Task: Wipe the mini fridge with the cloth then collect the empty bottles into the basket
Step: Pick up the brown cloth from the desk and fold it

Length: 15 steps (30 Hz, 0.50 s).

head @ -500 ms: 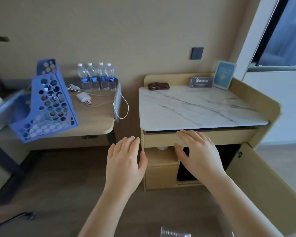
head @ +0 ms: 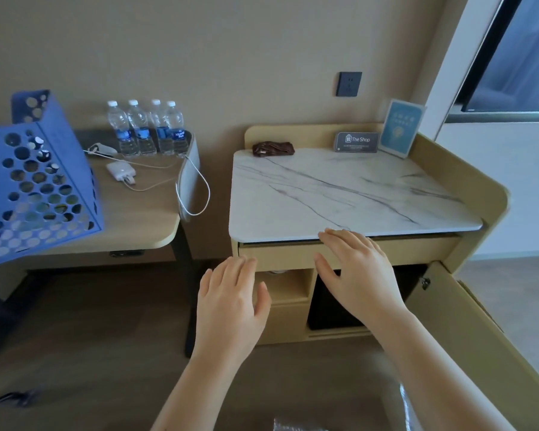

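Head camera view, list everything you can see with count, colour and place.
Clear plastic water bottles: four, blue labels, at the back of the wooden desk.
Perforated plastic basket: one, blue, left end of the desk.
Crumpled cloth: one, brown, back left corner of the marble cabinet top.
Mini fridge: one, black, in the opened compartment under that top, partly hidden.
Charger with cable: one, white, on the desk.
"The Shop" sign: one, dark, back of the cabinet top.
Card in a stand: one, light blue, beside the sign.
Wall socket: one, dark, above the cabinet.
Cabinet door: one, tan, open, on the right.
Left hand: one, open, empty, before the cabinet.
Right hand: one, open, empty, before the drawer front.
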Available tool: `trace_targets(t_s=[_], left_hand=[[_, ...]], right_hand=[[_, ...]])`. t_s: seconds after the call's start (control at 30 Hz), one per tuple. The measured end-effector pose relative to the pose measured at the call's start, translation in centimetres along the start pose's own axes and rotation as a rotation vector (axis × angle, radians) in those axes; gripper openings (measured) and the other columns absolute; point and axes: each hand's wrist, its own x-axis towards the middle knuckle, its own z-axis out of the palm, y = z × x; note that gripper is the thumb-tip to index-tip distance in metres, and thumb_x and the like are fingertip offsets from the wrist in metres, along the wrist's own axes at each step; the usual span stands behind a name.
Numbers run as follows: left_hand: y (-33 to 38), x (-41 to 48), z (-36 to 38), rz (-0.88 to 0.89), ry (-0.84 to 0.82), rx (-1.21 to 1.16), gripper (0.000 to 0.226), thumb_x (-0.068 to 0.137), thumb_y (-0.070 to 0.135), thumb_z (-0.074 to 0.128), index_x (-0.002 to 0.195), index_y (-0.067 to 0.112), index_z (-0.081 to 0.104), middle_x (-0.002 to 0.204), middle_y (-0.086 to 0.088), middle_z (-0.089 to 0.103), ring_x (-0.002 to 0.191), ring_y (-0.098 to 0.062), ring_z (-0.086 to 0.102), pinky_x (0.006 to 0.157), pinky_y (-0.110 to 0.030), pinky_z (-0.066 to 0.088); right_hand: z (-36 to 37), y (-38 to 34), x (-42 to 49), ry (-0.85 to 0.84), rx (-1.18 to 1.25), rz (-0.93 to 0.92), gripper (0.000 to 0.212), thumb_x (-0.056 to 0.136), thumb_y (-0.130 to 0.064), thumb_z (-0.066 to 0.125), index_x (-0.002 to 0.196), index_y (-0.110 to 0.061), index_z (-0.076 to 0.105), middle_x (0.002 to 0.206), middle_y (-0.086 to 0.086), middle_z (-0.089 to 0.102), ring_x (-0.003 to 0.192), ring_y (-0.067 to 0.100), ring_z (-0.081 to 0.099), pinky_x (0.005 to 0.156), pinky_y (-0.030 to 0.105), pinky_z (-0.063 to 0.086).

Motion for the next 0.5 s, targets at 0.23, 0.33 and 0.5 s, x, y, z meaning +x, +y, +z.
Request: trace_targets(t_s=[0.23, 0.33, 0.5], left_hand=[[4.8, 6.4, 7.2, -0.063, 0.042, 0.033, 0.032, 0.075, 0.012, 0.067, 0.105, 0.003, 0.065, 0.104, -0.013, 0.067, 0.099, -0.029, 0.063, 0.087, -0.048, 0.049], [7.5, 9.3, 10.2, -0.084, 0.028, 0.041, 0.031, 0.074, 0.013, 0.068, 0.104, 0.003, 0.065, 0.103, -0.012, 0.068, 0.098, -0.029, 0.063, 0.085, -0.045, 0.048], [10.0, 12.0, 15.1, -0.134, -0.024, 0.061, 0.033, 0.073, 0.012, 0.07, 0.104, 0.002, 0.065, 0.103, -0.012, 0.067, 0.099, -0.03, 0.063, 0.084, -0.045, 0.05]], right_hand=[[0.9, 9.7, 6.6, -0.031, 0.054, -0.049, 0.031, 0.084, -0.021, 0.064, 0.112, -0.007, 0.064, 0.116, 0.008, 0.065, 0.11, 0.027, 0.056, 0.092, 0.043, 0.044], [0.9, 13.9, 8.9, -0.064, 0.072, -0.065, 0.031, 0.084, -0.021, 0.064, 0.112, -0.008, 0.064, 0.116, 0.006, 0.065, 0.11, 0.026, 0.056, 0.093, 0.042, 0.042], [2.1, 19.7, 11.7, -0.081, 0.076, -0.094, 0.029, 0.078, -0.016, 0.071, 0.105, -0.006, 0.067, 0.108, 0.007, 0.068, 0.102, 0.027, 0.061, 0.085, 0.041, 0.047]])
